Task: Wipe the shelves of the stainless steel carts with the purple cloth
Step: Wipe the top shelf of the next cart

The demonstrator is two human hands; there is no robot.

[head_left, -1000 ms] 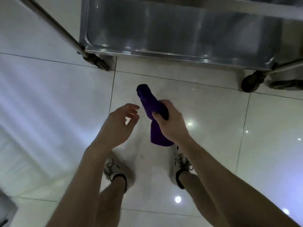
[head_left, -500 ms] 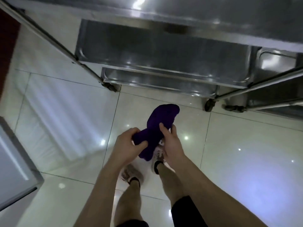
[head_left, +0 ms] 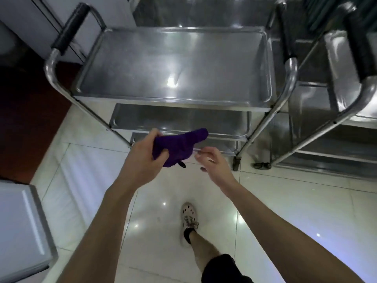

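The purple cloth (head_left: 179,147) now sits in the left hand (head_left: 142,160) alone, fingers curled round it before the steel cart (head_left: 204,104). The right hand (head_left: 214,163) has let go, fingers loosely bent.

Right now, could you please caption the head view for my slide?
Left hand grips purple cloth before a steel cart; right hand holds nothing.

Dim, bluish | glare spots on top shelf (head_left: 173,82) and floor tiles (head_left: 163,204) | right hand (head_left: 214,164) motion-blurred | edges bowed
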